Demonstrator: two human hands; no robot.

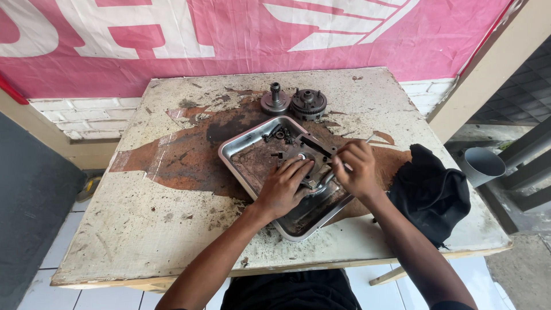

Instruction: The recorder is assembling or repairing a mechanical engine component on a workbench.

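My left hand [285, 186] presses spread fingers on the dark round metal engine part [310, 166] in the shallow steel tray [241, 146] mid-table; my right hand [357, 167] pinches a thin metal tool [367, 139]. I'd keep that downward pressure steady.

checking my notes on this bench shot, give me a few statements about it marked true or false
1. The left hand presses on the metal part in the tray. True.
2. The right hand is empty. False: it holds a slim tool.
3. The black cloth lies in the tray. False: it lies on the table, right of the tray.
4. Two round gear parts stand beyond the tray. True.
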